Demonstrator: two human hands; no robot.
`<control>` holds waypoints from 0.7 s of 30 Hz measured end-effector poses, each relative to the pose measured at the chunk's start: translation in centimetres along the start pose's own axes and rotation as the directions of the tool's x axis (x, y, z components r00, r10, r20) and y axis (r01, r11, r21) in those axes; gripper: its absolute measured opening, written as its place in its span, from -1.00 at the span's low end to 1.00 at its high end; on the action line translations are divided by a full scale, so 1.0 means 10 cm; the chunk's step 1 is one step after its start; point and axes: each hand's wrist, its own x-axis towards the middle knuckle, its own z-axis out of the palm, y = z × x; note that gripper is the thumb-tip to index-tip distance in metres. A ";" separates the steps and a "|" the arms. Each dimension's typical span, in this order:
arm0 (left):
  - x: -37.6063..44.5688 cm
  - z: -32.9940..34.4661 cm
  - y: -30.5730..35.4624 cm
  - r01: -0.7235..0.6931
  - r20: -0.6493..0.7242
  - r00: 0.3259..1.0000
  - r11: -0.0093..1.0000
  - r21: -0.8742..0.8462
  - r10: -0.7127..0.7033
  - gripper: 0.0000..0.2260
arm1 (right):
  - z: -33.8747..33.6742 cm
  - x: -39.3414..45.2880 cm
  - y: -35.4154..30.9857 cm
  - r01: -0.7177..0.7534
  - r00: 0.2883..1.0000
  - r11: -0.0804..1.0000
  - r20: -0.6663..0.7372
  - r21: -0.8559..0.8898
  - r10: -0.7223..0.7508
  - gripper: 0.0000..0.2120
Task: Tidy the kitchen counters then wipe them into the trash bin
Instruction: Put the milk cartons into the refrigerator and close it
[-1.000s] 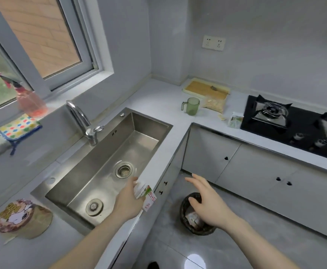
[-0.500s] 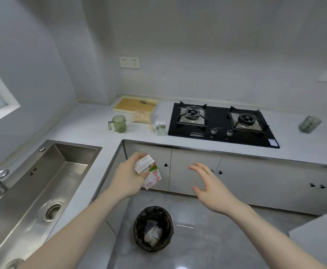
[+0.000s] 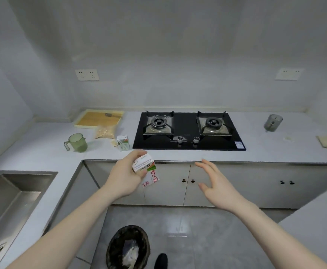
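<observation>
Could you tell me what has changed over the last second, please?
The view swung from the sink toward the stove. The left hand carried the carton away from the sink edge and now holds it out above the floor, short of the bin. The grip is unchanged. The right hand stays open and empty. The counter items have not moved.

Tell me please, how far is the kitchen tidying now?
Early. Done: the trash bin already holds some waste. In hand: the left hand grips a milk carton above the floor; the right hand is open, empty. Left: a second carton, green cup, snack bag and grey cup remain on the counter; no wiping visible.
</observation>
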 end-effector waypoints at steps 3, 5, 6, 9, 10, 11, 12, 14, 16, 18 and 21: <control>0.41 0.23 0.21 -0.064 0.050 0.997 0.998 0.027 0.063 -0.56 | -0.23 0.07 0.24 -0.060 0.997 0.998 -0.046 0.008 0.060 -0.42; 0.80 0.49 0.37 -0.125 0.099 0.988 0.992 0.029 0.122 -0.57 | -0.43 0.14 0.50 -0.116 0.988 0.993 -0.099 0.022 0.118 -0.41; 0.93 0.58 0.43 -0.138 0.116 0.984 0.990 0.023 0.135 -0.57 | -0.50 0.17 0.57 -0.133 0.984 0.991 -0.116 0.027 0.136 -0.40; 1.44 0.92 0.68 -0.190 0.176 0.967 0.982 0.007 0.186 -0.57 | -0.77 0.30 0.85 -0.202 0.963 0.979 -0.173 0.036 0.206 -0.38; 1.61 1.04 0.76 -0.210 0.203 0.958 0.978 0.002 0.205 -0.56 | -0.87 0.35 0.94 -0.222 0.955 0.974 -0.191 0.040 0.226 -0.38; 1.77 1.15 0.84 -0.229 0.236 0.946 0.973 -0.006 0.224 -0.56 | -0.96 0.39 1.01 -0.244 0.947 0.969 -0.207 0.043 0.247 -0.38; 1.94 1.27 0.92 -0.252 0.270 0.931 0.967 -0.017 0.247 -0.56 | -1.05 0.43 1.09 -0.266 0.937 0.963 -0.225 0.045 0.269 -0.37; 2.23 1.48 1.07 -0.293 0.319 0.904 0.956 -0.021 0.284 -0.56 | -1.20 0.49 1.21 -0.313 0.914 0.949 -0.257 0.047 0.314 -0.37; 2.53 1.75 1.21 -0.343 0.379 0.867 0.939 -0.019 0.325 -0.54 | -1.32 0.52 1.35 -0.348 0.887 0.936 -0.301 0.058 0.349 -0.38; 2.77 2.04 1.35 -0.399 0.424 0.831 0.917 0.001 0.361 -0.51 | -1.42 0.50 1.50 -0.385 0.859 0.921 -0.338 0.068 0.384 -0.38; 2.91 2.45 1.55 -0.459 0.481 0.785 0.888 0.027 0.391 -0.47 | -1.57 0.37 1.72 -0.450 0.818 0.889 -0.362 0.083 0.448 -0.37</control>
